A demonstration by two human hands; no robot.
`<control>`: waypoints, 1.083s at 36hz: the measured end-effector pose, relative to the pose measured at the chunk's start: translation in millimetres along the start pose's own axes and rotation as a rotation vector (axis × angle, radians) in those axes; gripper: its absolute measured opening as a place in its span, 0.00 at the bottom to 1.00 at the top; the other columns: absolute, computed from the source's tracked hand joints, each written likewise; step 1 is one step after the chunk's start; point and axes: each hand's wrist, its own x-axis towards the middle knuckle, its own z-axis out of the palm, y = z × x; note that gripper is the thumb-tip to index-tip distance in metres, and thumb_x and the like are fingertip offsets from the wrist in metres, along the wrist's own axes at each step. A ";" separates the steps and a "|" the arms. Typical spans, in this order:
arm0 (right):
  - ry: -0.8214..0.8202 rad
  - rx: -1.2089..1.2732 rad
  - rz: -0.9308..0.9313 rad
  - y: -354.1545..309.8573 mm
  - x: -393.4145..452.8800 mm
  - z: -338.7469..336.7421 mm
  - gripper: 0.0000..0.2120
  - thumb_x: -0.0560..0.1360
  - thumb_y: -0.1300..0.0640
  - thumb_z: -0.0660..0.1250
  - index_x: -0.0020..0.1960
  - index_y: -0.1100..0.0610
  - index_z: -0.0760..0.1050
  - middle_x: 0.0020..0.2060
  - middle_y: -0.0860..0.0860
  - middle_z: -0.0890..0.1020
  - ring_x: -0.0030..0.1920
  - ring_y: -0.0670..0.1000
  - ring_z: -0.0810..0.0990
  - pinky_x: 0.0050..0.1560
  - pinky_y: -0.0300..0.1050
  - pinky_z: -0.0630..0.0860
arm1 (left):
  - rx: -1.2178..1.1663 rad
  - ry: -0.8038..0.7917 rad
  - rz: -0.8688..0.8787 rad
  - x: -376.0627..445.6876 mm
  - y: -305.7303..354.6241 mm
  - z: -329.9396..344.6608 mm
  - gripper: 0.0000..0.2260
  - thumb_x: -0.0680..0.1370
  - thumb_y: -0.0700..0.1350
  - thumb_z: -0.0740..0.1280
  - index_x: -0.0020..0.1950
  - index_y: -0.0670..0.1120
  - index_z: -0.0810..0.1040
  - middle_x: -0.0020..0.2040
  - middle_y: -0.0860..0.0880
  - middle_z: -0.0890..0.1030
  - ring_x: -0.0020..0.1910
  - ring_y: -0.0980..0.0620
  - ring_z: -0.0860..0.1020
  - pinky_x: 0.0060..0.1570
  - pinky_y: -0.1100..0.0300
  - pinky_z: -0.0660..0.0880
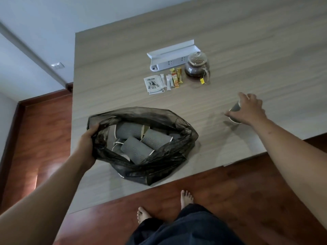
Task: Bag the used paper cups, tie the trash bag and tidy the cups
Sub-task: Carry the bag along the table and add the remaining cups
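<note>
A black trash bag [169, 156] lies open on the wooden table [109, 71] near its front edge. Several grey ribbed paper cups [136, 149] lie on their sides inside the bag. My left hand [86, 147] grips the bag's left rim and holds the mouth open. Further right, my right hand [247, 108] curls round a single grey paper cup [235, 110], which tilts just above or on the table; my fingers hide much of it.
A glass teapot [197, 67] of dark tea, a white power strip box [173, 54] and several tea and sugar sachets [164, 83] sit mid-table. The table's front edge runs diagonally above a red-brown floor, where my bare feet [186, 198] stand.
</note>
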 end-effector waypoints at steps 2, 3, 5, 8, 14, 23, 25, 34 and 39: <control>0.018 0.006 -0.011 -0.1 1.8 5.5 0.44 0.67 0.39 0.74 0.76 0.50 0.58 0.74 0.56 0.61 0.72 0.63 0.58 0.65 0.63 0.67 | -0.003 0.018 0.004 -0.5 -0.8 0.1 0.22 0.80 0.54 0.62 0.32 0.49 0.87 0.37 0.49 0.85 0.31 0.52 0.83 0.44 0.53 0.75; 0.037 0.019 -0.009 -1.6 3.2 9.3 0.41 0.69 0.43 0.73 0.76 0.50 0.59 0.73 0.57 0.62 0.72 0.64 0.59 0.65 0.62 0.68 | -0.002 0.023 0.007 -2.2 -0.7 -0.2 0.22 0.81 0.53 0.62 0.32 0.49 0.87 0.37 0.49 0.85 0.31 0.52 0.83 0.45 0.53 0.75; 0.076 0.062 0.023 -3.1 4.4 12.3 0.33 0.73 0.52 0.68 0.75 0.52 0.62 0.71 0.59 0.64 0.69 0.66 0.61 0.64 0.60 0.69 | -0.005 0.024 0.002 -3.3 -1.3 1.2 0.22 0.81 0.53 0.62 0.33 0.49 0.87 0.36 0.50 0.86 0.32 0.51 0.84 0.46 0.53 0.76; 0.099 0.097 0.044 -9.6 0.0 14.0 0.28 0.74 0.56 0.68 0.73 0.55 0.67 0.67 0.61 0.67 0.67 0.67 0.65 0.63 0.60 0.70 | -0.004 0.032 0.006 -3.9 -0.4 2.4 0.23 0.81 0.53 0.62 0.32 0.49 0.87 0.35 0.50 0.86 0.31 0.52 0.84 0.47 0.53 0.76; 0.220 0.488 -0.153 -75.6 -39.6 -0.6 0.24 0.68 0.49 0.75 0.61 0.56 0.76 0.57 0.56 0.78 0.58 0.58 0.76 0.57 0.48 0.73 | -0.003 0.027 -0.017 -1.7 1.3 9.3 0.22 0.81 0.52 0.61 0.33 0.48 0.87 0.35 0.49 0.86 0.32 0.52 0.84 0.43 0.55 0.78; -0.432 1.056 -0.208 -204.0 -137.3 51.9 0.26 0.59 0.40 0.79 0.51 0.50 0.77 0.48 0.49 0.82 0.49 0.51 0.82 0.50 0.49 0.81 | -0.012 0.088 0.005 -7.4 7.8 22.0 0.22 0.82 0.49 0.61 0.33 0.44 0.86 0.30 0.48 0.84 0.26 0.51 0.82 0.34 0.60 0.78; -0.436 0.992 -0.281 -222.5 -147.7 65.4 0.25 0.62 0.44 0.80 0.53 0.51 0.75 0.49 0.50 0.81 0.48 0.49 0.80 0.44 0.39 0.76 | -0.024 0.095 0.028 -11.3 12.5 23.2 0.27 0.83 0.49 0.61 0.26 0.46 0.85 0.27 0.49 0.82 0.23 0.53 0.80 0.26 0.65 0.75; -0.231 0.391 -0.771 -249.6 -147.0 90.8 0.31 0.69 0.37 0.71 0.68 0.48 0.71 0.60 0.50 0.74 0.62 0.53 0.74 0.63 0.49 0.72 | -0.120 0.152 0.110 -24.5 35.9 11.6 0.19 0.80 0.48 0.65 0.31 0.45 0.84 0.27 0.49 0.77 0.23 0.52 0.74 0.26 0.64 0.72; -0.337 0.425 -0.781 -236.4 -127.8 79.3 0.37 0.72 0.28 0.55 0.74 0.47 0.66 0.68 0.52 0.72 0.71 0.53 0.67 0.72 0.54 0.63 | -0.124 0.181 0.095 -22.0 34.9 -7.2 0.13 0.80 0.48 0.62 0.36 0.46 0.73 0.21 0.51 0.66 0.19 0.54 0.64 0.22 0.66 0.61</control>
